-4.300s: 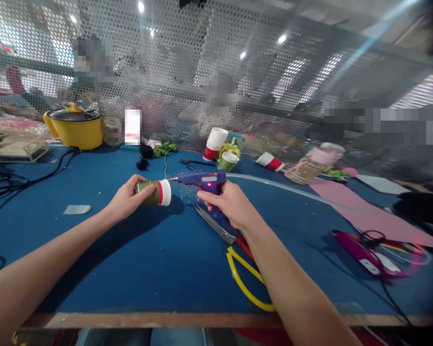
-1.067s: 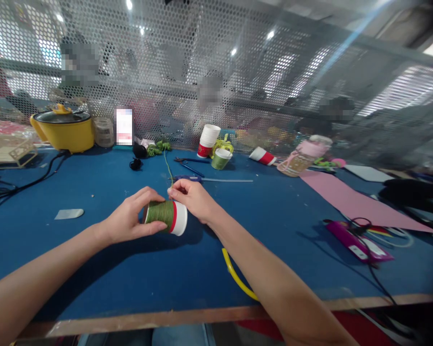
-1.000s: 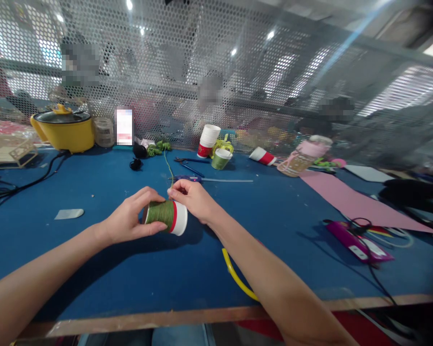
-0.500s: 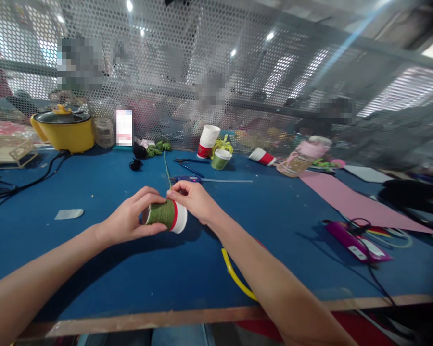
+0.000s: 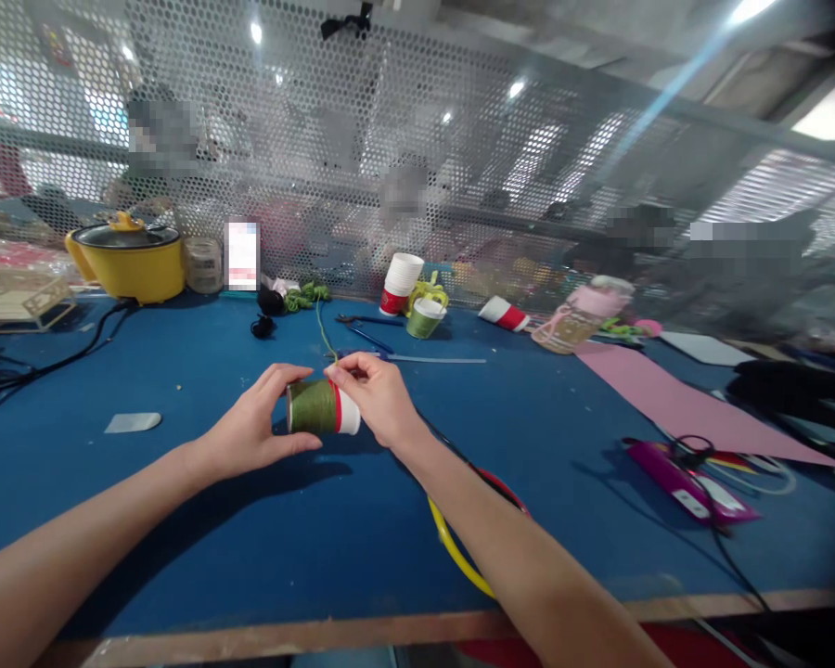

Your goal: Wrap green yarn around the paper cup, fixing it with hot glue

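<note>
A paper cup (image 5: 349, 414) lies on its side in the air above the table, with green yarn (image 5: 312, 408) wound around most of it. A red band and the white rim end stay uncovered on the right. My left hand (image 5: 250, 429) spans the cup from the left, fingers over the top and thumb below. At the cup's upper right, my right hand (image 5: 377, 397) pinches the yarn strand (image 5: 325, 332), which runs back toward a green yarn pile (image 5: 307, 297). Behind the right hand, a glue gun (image 5: 354, 355) is partly hidden.
Pliers (image 5: 368, 321), a green-wrapped cup (image 5: 426, 318) and stacked paper cups (image 5: 400, 283) stand farther back. A yellow pot (image 5: 129, 264) is at back left. Rightward lie a tipped cup (image 5: 504, 314), a pink sheet (image 5: 668, 399) and a purple power strip (image 5: 688, 482). A yellow tube (image 5: 456, 547) passes under my right forearm.
The cup has turned to lie more level, and my left fingers sit more loosely around it. My right hand has shifted slightly right along the red band with the yarn.
</note>
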Action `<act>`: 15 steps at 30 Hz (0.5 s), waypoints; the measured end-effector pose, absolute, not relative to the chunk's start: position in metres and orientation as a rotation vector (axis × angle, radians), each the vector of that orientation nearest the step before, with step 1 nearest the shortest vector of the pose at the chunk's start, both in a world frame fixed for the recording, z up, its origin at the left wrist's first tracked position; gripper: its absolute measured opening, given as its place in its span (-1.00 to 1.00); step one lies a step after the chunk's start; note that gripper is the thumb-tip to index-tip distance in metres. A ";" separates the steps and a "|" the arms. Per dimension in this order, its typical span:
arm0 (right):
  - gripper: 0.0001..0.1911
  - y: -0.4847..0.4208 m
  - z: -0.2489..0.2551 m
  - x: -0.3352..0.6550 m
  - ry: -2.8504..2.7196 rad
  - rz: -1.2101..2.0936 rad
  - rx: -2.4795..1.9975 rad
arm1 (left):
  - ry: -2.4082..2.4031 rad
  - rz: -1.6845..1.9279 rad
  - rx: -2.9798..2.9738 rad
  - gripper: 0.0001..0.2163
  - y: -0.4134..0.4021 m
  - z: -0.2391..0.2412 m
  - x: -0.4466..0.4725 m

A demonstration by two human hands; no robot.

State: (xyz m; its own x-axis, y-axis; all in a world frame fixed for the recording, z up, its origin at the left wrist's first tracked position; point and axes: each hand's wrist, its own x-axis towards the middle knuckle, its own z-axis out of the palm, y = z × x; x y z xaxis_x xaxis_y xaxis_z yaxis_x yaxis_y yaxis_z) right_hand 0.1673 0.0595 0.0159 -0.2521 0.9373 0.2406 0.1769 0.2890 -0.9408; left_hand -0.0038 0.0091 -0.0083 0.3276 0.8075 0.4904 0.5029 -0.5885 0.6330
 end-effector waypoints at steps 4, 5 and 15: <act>-0.84 0.058 0.014 0.166 -1.710 0.941 -1.025 | 1.143 0.993 1.779 -0.49 0.010 -0.011 0.002; -0.84 0.058 0.014 0.166 -1.724 0.927 -1.023 | 1.116 0.974 1.703 -0.51 0.010 -0.011 0.003; -0.92 0.059 0.015 0.167 -1.863 0.768 -0.820 | 1.074 0.992 1.716 -0.58 0.014 -0.016 -0.003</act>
